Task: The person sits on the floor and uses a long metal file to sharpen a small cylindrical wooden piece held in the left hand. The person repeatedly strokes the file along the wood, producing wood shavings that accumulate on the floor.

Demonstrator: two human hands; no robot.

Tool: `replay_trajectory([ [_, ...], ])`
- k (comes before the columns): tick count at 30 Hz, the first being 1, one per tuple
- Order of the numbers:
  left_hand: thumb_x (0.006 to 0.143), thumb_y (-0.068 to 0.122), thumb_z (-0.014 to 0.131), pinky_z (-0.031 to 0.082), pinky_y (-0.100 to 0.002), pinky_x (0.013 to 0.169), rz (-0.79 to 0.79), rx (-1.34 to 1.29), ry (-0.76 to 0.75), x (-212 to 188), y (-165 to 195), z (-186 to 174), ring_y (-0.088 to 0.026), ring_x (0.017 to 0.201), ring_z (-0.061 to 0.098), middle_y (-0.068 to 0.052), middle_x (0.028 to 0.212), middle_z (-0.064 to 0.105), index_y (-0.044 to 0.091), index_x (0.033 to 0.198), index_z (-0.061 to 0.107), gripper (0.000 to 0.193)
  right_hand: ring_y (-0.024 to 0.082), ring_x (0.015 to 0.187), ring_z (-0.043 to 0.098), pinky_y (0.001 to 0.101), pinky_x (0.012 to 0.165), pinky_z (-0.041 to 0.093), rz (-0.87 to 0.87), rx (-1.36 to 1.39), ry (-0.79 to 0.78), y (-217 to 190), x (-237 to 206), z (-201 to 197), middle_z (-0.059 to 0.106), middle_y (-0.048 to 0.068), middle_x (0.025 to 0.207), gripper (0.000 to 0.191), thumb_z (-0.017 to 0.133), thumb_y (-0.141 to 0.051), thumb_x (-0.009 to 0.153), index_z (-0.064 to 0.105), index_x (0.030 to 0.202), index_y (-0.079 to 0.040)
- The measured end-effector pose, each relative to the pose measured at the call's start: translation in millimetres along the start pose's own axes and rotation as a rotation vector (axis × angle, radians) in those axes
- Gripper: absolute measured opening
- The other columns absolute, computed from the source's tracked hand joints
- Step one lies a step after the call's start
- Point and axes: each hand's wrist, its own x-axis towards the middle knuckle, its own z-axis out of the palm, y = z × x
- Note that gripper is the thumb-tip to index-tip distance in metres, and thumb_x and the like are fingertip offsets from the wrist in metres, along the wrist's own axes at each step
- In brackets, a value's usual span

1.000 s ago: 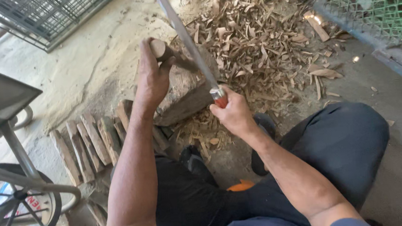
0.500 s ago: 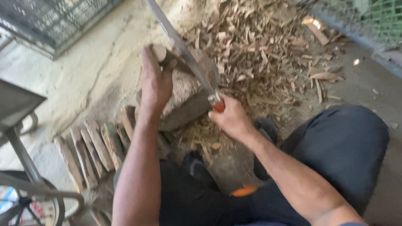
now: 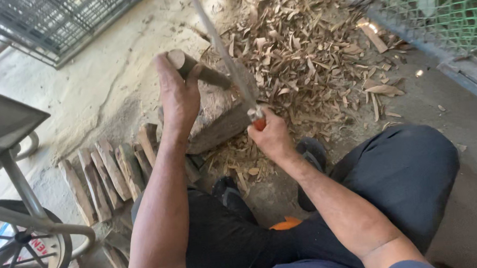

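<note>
My left hand (image 3: 177, 96) grips a short round wooden stick (image 3: 195, 70), holding it slanted on top of a wooden chopping block (image 3: 217, 116). My right hand (image 3: 269, 134) is closed around the red handle of a long machete (image 3: 218, 46). Its blade points up and away, raised above the stick and blurred. The blade's tip runs out of the top of the view.
A heap of wood chips (image 3: 306, 62) covers the ground beyond the block. Several split wood pieces (image 3: 109, 171) lie in a row at left. A wheelbarrow frame and wheel (image 3: 17, 244) stand at lower left, a wire cage (image 3: 62, 20) at top left, green mesh (image 3: 442, 8) at top right.
The machete blade has swung up and to the left, now raised more upright. My left hand has kept its hold on the stick on the block.
</note>
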Motion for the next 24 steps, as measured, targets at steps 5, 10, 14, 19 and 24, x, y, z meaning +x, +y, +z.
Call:
replay_trajectory([
  [5,0.104,0.01,0.07,0.056,-0.05,0.091,-0.096,0.002,0.001,-5.4,-1.5,5.2,-0.034,0.108,0.069,-0.019,0.115,0.065,0.002,0.126,0.04,0.038,0.017,0.058,0.059,0.0377,0.053,0.048,-0.069,0.009,0.077,-3.2,-6.5,6.8,0.057,0.005,0.07,0.018,0.068,-0.02,0.098,0.06,0.099,-0.005],
  [10,0.095,0.013,0.071,0.052,-0.052,0.093,0.236,0.243,0.187,2.3,-4.1,3.8,-0.045,0.112,0.061,-0.032,0.124,0.055,-0.009,0.134,0.033,0.059,0.012,0.06,0.062,0.0326,0.055,0.051,-0.067,-0.013,-0.07,-8.8,-2.7,6.1,0.06,0.001,0.068,0.017,0.066,-0.015,0.09,0.063,0.107,-0.01],
  [14,0.107,0.012,0.066,0.057,-0.049,0.095,-0.129,-0.054,-0.021,-5.7,-4.7,-1.3,-0.032,0.114,0.067,-0.019,0.123,0.061,0.0,0.135,0.036,0.043,0.014,0.057,0.058,0.0328,0.051,0.046,-0.202,0.026,0.026,-8.3,-6.7,-1.7,0.058,0.003,0.067,0.015,0.069,-0.019,0.095,0.06,0.098,-0.008],
  [19,0.105,0.013,0.071,0.056,-0.052,0.091,-0.106,0.067,-0.022,-5.4,0.9,-0.4,-0.033,0.111,0.063,-0.02,0.117,0.058,0.004,0.13,0.035,0.045,0.013,0.06,0.057,0.0311,0.053,0.049,-0.067,0.02,-0.115,-4.7,-3.5,6.4,0.057,0.002,0.073,0.006,0.064,-0.011,0.096,0.059,0.098,-0.008],
  [24,0.104,0.013,0.069,0.055,-0.054,0.094,-0.088,0.016,-0.043,0.0,4.7,-6.0,-0.035,0.114,0.062,-0.023,0.122,0.055,0.004,0.134,0.033,0.047,0.015,0.062,0.063,0.0351,0.056,0.053,0.031,-0.115,-0.143,-5.2,3.4,0.8,0.061,0.005,0.072,0.012,0.069,-0.013,0.092,0.059,0.094,-0.007],
])
